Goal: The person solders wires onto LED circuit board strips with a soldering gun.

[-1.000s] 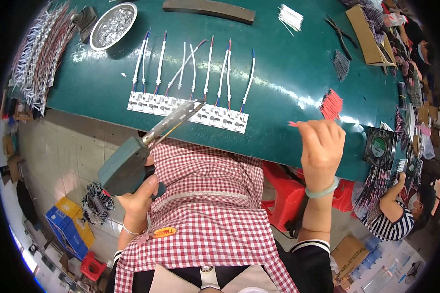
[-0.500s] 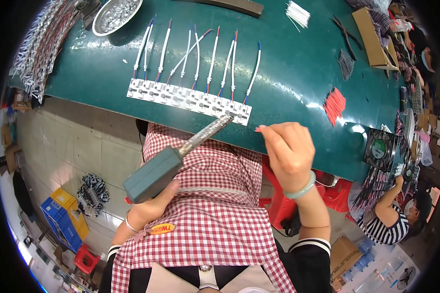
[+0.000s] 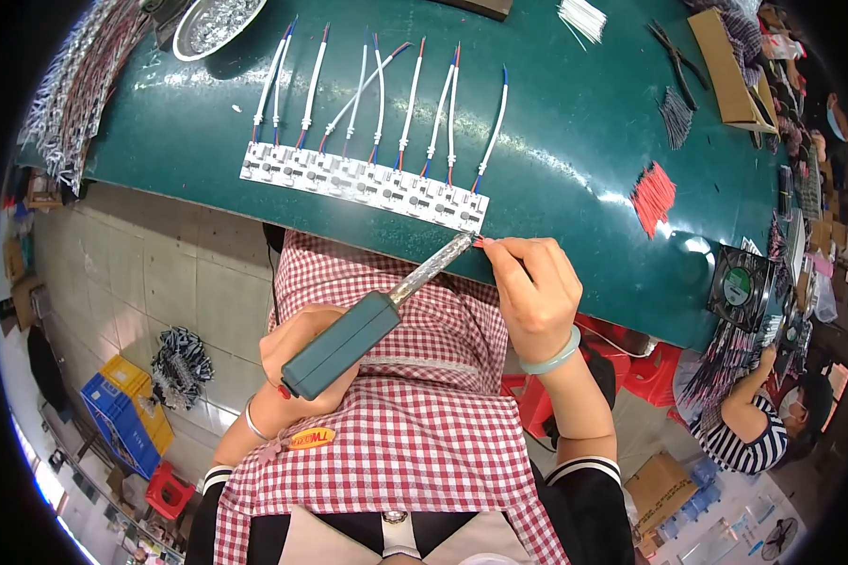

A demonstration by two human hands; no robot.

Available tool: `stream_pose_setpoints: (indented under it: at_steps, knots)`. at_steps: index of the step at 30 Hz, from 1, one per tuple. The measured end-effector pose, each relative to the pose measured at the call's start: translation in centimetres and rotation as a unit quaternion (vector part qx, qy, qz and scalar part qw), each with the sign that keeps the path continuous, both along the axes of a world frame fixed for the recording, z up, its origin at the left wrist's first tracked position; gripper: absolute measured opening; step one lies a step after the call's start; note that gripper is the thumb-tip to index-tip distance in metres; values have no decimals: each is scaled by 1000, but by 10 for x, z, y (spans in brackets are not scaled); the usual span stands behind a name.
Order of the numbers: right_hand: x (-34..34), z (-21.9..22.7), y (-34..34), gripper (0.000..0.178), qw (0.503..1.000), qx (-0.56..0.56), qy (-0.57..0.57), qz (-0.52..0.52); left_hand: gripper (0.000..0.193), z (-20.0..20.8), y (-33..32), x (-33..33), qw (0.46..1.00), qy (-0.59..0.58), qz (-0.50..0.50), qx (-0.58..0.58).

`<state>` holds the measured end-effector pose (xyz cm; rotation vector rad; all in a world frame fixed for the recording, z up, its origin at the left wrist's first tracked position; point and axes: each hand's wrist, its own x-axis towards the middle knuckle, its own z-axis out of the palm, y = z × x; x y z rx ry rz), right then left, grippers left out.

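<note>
My left hand (image 3: pixel 300 347) is wrapped round the dark green handle of a soldering iron (image 3: pixel 342 345). The iron's metal tube slants up to the right, and its tip is at the near right corner of a white circuit board strip (image 3: pixel 349 181). Close by that tip, my right hand (image 3: pixel 540 294) pinches a short red wire (image 3: pixel 479 242) between thumb and fingertips; whether tip and wire touch is too small to tell. Several white-sleeved wires (image 3: pixel 405 115) with red and blue ends stand off the strip's far edge.
Red wires (image 3: pixel 653 198) lie in a pile on the green table (image 3: pixel 575 122), with grey wires (image 3: pixel 676 118), pliers (image 3: pixel 676 66) and white sticks (image 3: pixel 582 21) beyond. A metal bowl (image 3: pixel 181 42) of small parts sits far left. Another person (image 3: pixel 763 424) works at right.
The soldering iron has moved right and slightly down, from above the strip to its corner. My right hand has moved left, bringing the red wire to the iron's tip.
</note>
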<state>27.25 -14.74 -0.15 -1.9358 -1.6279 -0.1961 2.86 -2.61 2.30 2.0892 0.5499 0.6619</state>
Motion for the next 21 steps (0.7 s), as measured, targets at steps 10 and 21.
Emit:
stream_pose_setpoints:
  at_steps: [10, 21]
  knots:
    - [-2, 12, 4, 26, 999, -28, 19, 4, 25, -11, 3, 0, 1000, 8, -11, -7]
    - [-3, 15, 6, 24, 999, -35, 10, 4, 17, -14, 3, -1, 1000, -14, -8, 9]
